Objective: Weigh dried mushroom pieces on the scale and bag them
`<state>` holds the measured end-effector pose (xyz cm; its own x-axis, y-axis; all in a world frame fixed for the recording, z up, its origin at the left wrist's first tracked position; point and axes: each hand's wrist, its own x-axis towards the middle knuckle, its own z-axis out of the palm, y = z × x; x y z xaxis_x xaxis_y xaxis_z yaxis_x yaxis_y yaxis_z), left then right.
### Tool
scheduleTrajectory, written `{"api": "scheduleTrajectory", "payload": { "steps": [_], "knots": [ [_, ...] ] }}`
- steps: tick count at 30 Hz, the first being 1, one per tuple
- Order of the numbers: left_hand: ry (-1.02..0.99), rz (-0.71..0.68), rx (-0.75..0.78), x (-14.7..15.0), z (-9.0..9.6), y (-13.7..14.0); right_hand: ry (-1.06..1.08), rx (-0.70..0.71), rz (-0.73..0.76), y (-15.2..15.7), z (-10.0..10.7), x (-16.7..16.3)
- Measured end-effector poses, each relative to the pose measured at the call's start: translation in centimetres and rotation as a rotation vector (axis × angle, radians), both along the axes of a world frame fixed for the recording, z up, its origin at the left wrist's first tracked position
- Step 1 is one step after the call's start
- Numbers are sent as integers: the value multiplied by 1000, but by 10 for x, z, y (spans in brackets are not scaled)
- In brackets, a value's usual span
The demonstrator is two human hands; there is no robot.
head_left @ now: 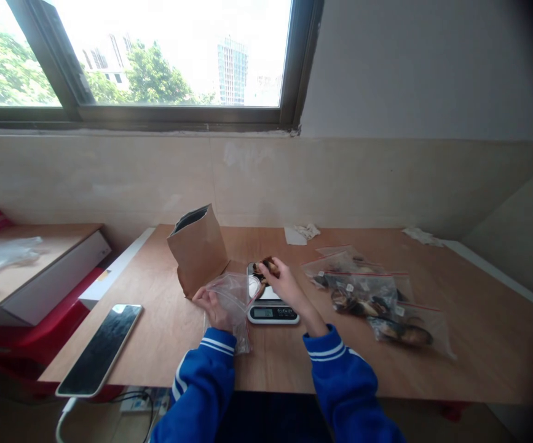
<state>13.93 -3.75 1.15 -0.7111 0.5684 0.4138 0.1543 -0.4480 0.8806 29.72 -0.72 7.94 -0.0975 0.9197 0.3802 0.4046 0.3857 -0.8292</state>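
A clear zip bag (232, 301) lies on the wooden table (455, 369) just left of a small kitchen scale (270, 304), its mouth turned toward the scale and its long axis running from there back toward the person. It looks empty, though the crumpled plastic makes that hard to tell. The left hand (213, 307) grips the bag's edge; the right hand (284, 283) is closed round a few dark brown pieces (268, 266) above the scale's platform.

Behind the bag stands one brown paper bag (198, 249), open at the top and tilted — its contents are hidden. To the right lies a pile of filled zip bags (372, 295) with red seals, at least four, holding dark pieces. One phone (100, 347) rests face up at the table's left edge — long axis slanting away.
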Motion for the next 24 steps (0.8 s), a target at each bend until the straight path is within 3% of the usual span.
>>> {"api": "scheduleTrajectory", "payload": {
  "steps": [3, 6, 9, 16, 20, 24],
  "knots": [
    [10, 11, -12, -1, -1, 0, 27, 17, 49, -6, 27, -25],
    [-12, 11, -15, 0, 1, -1, -4, -81, 170, -10, 40, -36],
    [-69, -13, -7, 1, 2, -1, -123, -175, 320, -12, 42, -36],
    [-57, -91, 12, 1, -6, 2, -661, -282, 461, -11, 56, -41],
    [-98, -90, 11, 1, -6, 1, -685, -246, 514, -11, 64, -50],
    [-92, -95, -12, 1, -8, 2, -689, -253, 565, -11, 52, -56]
  ]
}}
